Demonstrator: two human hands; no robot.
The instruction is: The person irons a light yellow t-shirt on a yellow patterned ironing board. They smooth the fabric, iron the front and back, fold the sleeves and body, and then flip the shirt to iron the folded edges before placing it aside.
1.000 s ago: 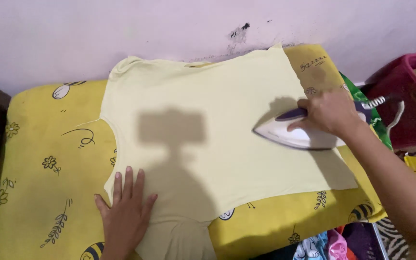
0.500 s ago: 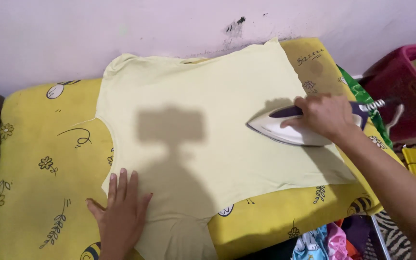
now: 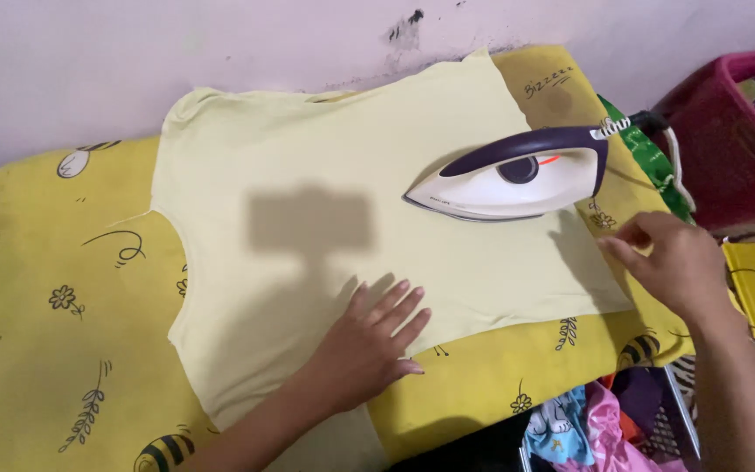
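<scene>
A pale yellow shirt point(image 3: 325, 201) lies spread flat on a yellow cushion point(image 3: 54, 350) printed with bees and flowers. A white and dark purple iron point(image 3: 517, 175) rests on the shirt's right part, with no hand on it. My left hand point(image 3: 369, 345) presses flat on the shirt's lower middle, fingers spread. My right hand point(image 3: 666, 262) hovers just below and right of the iron, its fingertips at the shirt's right edge, holding nothing. A shadow of the head camera falls on the middle of the shirt.
A pale wall point(image 3: 220, 52) runs behind the cushion. A red plastic basket point(image 3: 736, 149) stands at the right, with a green cloth point(image 3: 648, 157) beside the iron's cord. Colourful clothes point(image 3: 587, 428) lie piled below the cushion's front edge.
My right hand has let go of the iron's handle and dropped to the shirt's right edge. The iron now sits alone. My left hand has slid right along the shirt.
</scene>
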